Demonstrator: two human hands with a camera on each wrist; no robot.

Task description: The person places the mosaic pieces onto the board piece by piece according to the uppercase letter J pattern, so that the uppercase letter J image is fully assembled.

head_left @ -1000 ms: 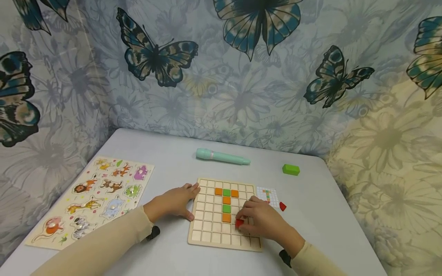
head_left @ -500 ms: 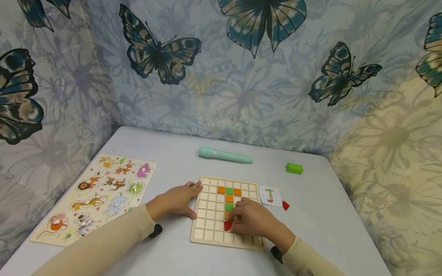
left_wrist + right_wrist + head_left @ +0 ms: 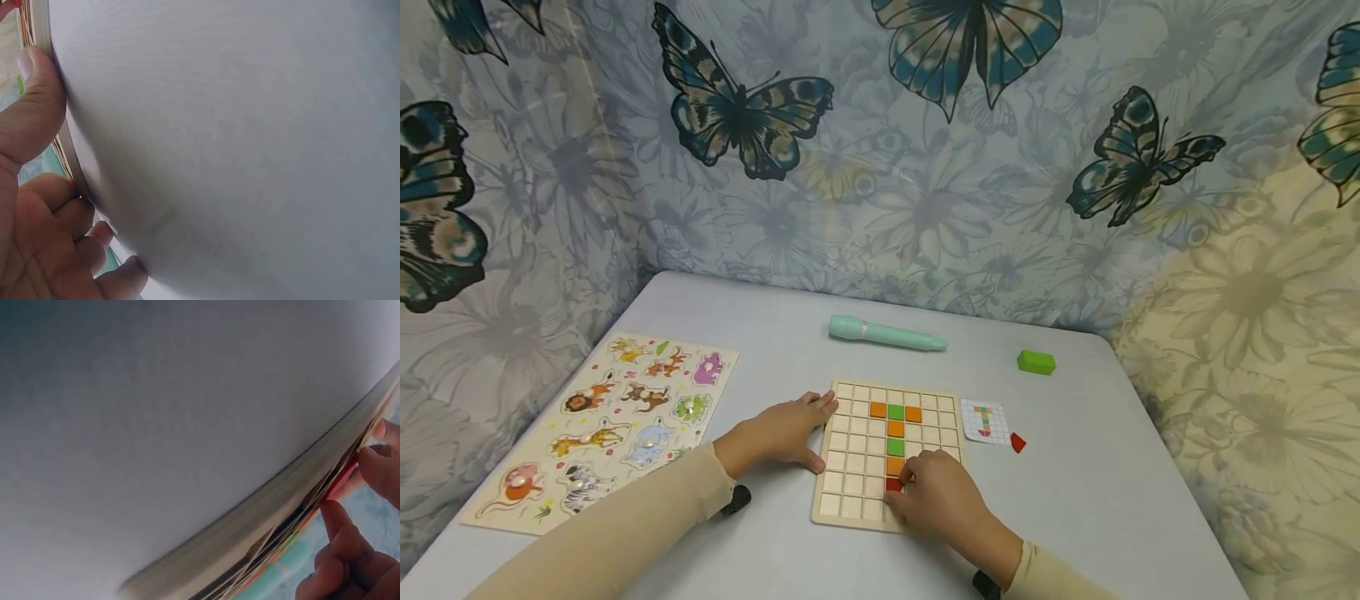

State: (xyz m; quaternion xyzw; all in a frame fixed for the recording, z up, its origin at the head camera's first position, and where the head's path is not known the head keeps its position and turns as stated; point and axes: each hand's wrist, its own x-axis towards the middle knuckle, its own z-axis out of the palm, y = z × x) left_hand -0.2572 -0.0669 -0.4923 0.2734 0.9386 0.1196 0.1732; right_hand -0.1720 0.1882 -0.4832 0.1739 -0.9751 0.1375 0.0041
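Note:
A wooden grid board [image 3: 847, 484] lies on the table, with orange and green square tiles [image 3: 896, 428] set in a T shape. My right hand [image 3: 942, 497] is over its lower part and pinches a small red piece [image 3: 892, 483] just below the lowest orange tile. In the right wrist view, thumb and finger meet the red piece [image 3: 342, 479] at the board's surface. My left hand [image 3: 785, 432] rests at the board's left edge, fingers spread. The left wrist view shows its thumb [image 3: 42, 94] against the board's side and the other fingertips low along the edge.
A small pattern card [image 3: 992, 424] lies right of the board, beside another red piece [image 3: 1018, 442]. Behind are a mint-green pen-shaped object [image 3: 887, 334] and a green block [image 3: 1036, 362]. An animal puzzle board [image 3: 647, 396] lies left. Butterfly-patterned walls stand behind the table.
My right hand has carried the red piece leftward over the grid to the square under the lowest orange tile. My left hand has stayed at the board's edge.

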